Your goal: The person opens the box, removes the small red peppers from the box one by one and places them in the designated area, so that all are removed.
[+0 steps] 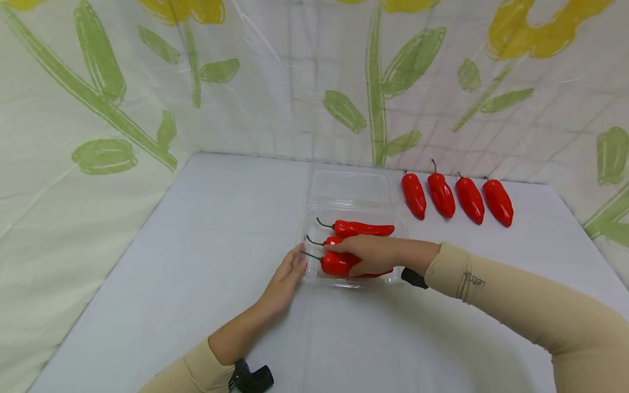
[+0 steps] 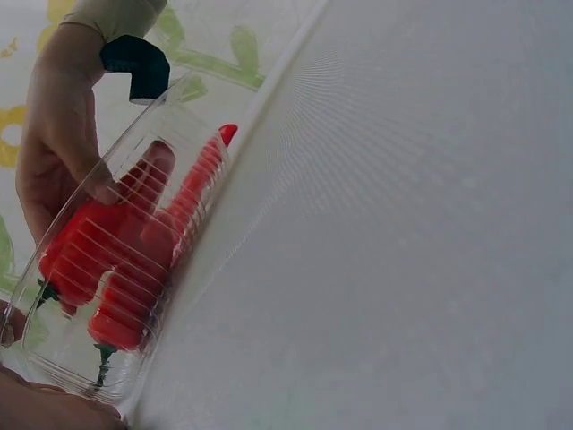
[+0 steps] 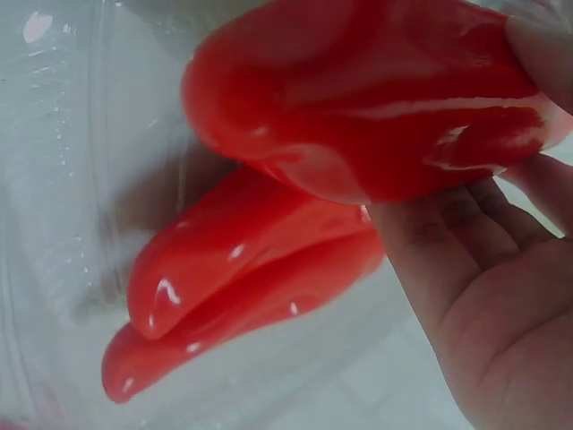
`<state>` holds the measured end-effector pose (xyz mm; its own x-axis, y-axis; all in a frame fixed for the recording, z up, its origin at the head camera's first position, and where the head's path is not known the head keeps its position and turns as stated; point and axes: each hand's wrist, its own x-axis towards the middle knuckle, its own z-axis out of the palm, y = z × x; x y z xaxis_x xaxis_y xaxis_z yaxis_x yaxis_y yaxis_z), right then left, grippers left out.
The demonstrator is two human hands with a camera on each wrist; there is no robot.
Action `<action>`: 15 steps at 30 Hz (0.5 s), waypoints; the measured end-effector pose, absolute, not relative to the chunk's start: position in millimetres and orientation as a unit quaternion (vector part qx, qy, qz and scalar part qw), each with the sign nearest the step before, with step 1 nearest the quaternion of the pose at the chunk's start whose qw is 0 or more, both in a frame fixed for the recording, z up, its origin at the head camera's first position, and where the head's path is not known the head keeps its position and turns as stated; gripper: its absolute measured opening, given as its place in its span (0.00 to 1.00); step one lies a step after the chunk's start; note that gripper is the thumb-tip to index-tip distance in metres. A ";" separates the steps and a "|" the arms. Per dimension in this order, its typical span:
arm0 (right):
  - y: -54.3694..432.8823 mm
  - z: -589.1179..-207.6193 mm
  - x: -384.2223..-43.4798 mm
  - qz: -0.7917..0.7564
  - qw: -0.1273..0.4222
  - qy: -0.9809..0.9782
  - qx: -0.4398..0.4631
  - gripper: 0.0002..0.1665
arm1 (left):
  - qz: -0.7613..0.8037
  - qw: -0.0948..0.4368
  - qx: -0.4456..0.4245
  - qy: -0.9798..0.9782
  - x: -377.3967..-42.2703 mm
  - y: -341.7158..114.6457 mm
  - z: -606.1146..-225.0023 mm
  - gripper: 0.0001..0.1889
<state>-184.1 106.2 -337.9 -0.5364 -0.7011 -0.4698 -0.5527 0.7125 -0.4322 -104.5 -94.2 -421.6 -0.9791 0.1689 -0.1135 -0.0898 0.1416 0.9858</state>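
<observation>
"What is found nearest?"

"The left hand (image 1: 285, 278), its fingers extended, is set against the left wall of the clear container (image 1: 339, 284). Beyond, the nearest pepper (image 1: 334, 264) is gripped within the container by the right hand (image 1: 377, 253), between thumb and fingers; its placing seems to be in hand, so settling and release would be called for."

"And farther?"

"Alongside, a middle pepper (image 1: 332, 240) and a far pepper (image 1: 365, 228) are laid. Behind, the lid (image 1: 349, 186) is folded open; four peppers (image 1: 470, 202) are lined up to its right."

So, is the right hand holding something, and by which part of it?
Yes, the right hand holds a red pepper by the sides of its thick body.
</observation>
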 end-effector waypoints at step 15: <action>154.3 -308.3 -181.2 -0.246 0.253 0.881 -0.314 0.39 | 0.662 0.082 0.005 0.745 -101.6 -91.7 -420.9 0.27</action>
